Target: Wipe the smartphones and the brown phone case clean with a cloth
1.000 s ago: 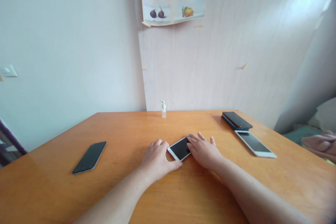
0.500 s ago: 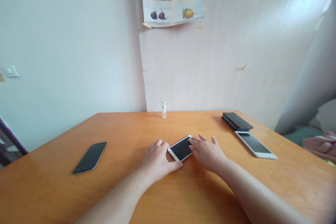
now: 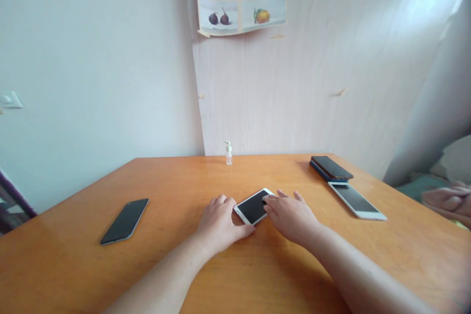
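A white smartphone (image 3: 250,209) with a dark screen lies at a slant on the wooden table, screen up. My left hand (image 3: 220,222) grips its left end, the thumb at the near edge and the fingers round the far left side. My right hand (image 3: 292,215) rests over the phone's right part. Its index and middle fingertips press a small pale thing (image 3: 265,198) onto the screen; its kind is too small to make out. The other right fingers are spread and raised. The phone's near right corner is hidden by this hand.
A dark phone (image 3: 125,221) lies at left. On the right, a white phone (image 3: 356,201) sits beside a stack of dark phones (image 3: 331,168). A small clear pump bottle (image 3: 228,155) stands at the table's (image 3: 176,171) back edge. Another person's hand (image 3: 447,200) shows at far right.
My right fingertips have slid slightly left and nearer over the screen, baring more of the phone's far right corner. My left hand keeps its hold. The view has shifted slightly.
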Demonstrator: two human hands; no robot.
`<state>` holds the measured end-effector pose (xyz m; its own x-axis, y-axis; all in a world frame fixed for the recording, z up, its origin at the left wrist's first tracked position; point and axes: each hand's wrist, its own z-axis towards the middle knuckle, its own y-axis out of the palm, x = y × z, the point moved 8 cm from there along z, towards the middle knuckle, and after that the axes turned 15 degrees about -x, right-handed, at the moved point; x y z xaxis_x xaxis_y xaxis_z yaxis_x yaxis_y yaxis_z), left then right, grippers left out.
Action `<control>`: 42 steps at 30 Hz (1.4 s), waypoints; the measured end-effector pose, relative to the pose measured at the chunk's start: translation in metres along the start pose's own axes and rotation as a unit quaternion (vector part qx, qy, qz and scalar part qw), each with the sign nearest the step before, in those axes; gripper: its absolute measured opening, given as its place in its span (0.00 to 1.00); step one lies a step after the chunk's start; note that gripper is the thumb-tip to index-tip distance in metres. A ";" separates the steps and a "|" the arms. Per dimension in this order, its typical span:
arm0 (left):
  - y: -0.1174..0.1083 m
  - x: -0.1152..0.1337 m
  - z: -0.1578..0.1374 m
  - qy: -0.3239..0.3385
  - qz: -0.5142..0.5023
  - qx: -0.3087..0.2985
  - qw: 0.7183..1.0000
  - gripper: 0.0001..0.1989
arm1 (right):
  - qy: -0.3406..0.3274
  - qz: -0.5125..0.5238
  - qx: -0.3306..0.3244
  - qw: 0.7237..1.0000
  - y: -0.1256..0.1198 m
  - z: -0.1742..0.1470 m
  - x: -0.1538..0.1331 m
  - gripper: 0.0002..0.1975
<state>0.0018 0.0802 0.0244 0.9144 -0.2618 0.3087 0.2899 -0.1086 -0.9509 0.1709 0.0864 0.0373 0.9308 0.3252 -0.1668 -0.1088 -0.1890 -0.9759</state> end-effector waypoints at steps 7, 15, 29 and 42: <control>-0.001 0.001 0.001 0.000 0.006 0.002 1.000 0.26 | -0.186 0.018 -0.052 0.981 0.005 -0.018 -0.048 0.20; -0.001 0.000 0.000 -0.009 -0.003 -0.014 1.000 0.29 | -0.011 -0.026 -0.030 0.999 -0.003 -0.003 -0.001 0.19; -0.001 -0.001 0.003 -0.002 -0.007 -0.015 1.000 0.27 | -0.108 0.040 -0.019 0.993 0.000 0.001 -0.011 0.17; -0.008 -0.021 0.012 0.015 -0.043 -0.034 0.998 0.12 | -0.103 0.065 0.006 0.993 -0.006 0.009 0.004 0.18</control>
<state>-0.0166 0.0981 0.0256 0.8775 -0.2771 0.3914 0.3469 -0.1968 -0.9170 0.1723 0.0973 0.0413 0.8181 0.4812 -0.3150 -0.2282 -0.2313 -0.9457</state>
